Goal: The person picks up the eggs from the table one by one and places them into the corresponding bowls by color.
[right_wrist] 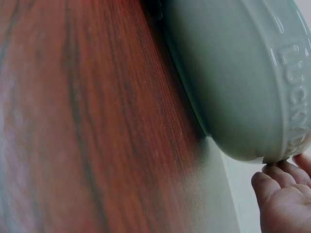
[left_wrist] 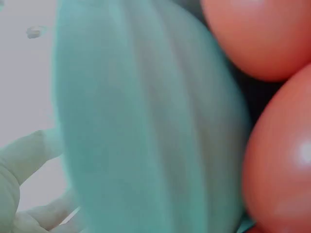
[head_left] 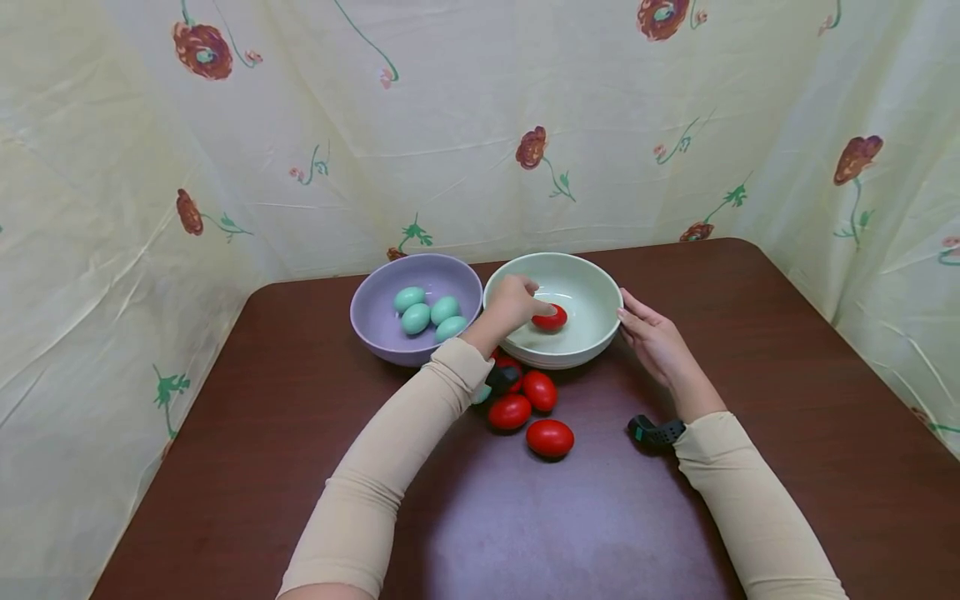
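My left hand reaches over the near rim into a pale green bowl, its thumb over a red egg in the bowl. The thumb and fingers stand apart, not closed round the egg. In the left wrist view the bowl's wall hides part of this hand. My right hand touches the bowl's right side from outside. In the right wrist view its fingers lie against the wall below raised lettering. Several red eggs lie on the table before the bowl.
A purple bowl with several mint-green eggs stands left of the green bowl. Another mint-green egg is partly hidden by the left wrist. Behind the dark brown table hangs a floral curtain.
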Demonstrator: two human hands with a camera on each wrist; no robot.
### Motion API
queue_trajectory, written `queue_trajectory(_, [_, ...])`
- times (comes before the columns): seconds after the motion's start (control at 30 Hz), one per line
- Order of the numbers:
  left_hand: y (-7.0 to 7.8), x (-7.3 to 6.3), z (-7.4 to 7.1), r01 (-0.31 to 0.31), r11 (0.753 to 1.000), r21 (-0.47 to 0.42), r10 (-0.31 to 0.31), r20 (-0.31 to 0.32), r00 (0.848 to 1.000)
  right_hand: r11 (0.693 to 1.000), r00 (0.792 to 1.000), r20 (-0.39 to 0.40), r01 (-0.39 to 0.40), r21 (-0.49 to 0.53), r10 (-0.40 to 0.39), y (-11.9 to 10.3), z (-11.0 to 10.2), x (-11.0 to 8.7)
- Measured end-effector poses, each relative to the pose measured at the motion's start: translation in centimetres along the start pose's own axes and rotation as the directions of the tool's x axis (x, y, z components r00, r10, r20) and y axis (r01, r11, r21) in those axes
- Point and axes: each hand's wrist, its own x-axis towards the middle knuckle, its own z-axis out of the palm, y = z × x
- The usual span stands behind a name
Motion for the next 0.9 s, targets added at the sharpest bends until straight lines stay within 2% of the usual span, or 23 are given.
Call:
queue_trajectory(0.17, [-0.4, -2.0, -2.2, -0.059, 0.996, -0.073, 0.059, -0.001, 0.998, 1.000, 1.000, 0.006, 0.009, -0.003, -0.009, 0.1, 0.0, 0.1])
queue_trajectory(0.33, [-1.4, -4.6, -3.4, -0.078, 0.977, -0.200, 0.079, -0.001, 0.997, 1.000, 1.000, 0.008, 0.007, 0.005, -0.007, 0.1, 0.0, 0.1])
queue_trajectory(0.5, [-3.0, -6.9, -3.7, -0.118, 0.961, -0.251, 0.117, -0.020, 0.993, 1.000, 1.000, 0.005, 0.004, 0.015, -0.004, 0.1, 0.1, 0.0])
queue_trajectory(0.73, [-4.6, -9.5, -3.3, -0.200, 0.933, -0.299, 0.190, -0.061, 0.980, 1.000, 1.000, -0.001, 0.001, 0.020, -0.001, 0.1, 0.2, 0.1])
queue_trajectory(0.9, [-5.4, -10.9, -3.0, -0.203, 0.932, -0.298, 0.194, -0.061, 0.979, 1.000, 1.000, -0.005, -0.002, 0.018, 0.002, 0.1, 0.2, 0.1])
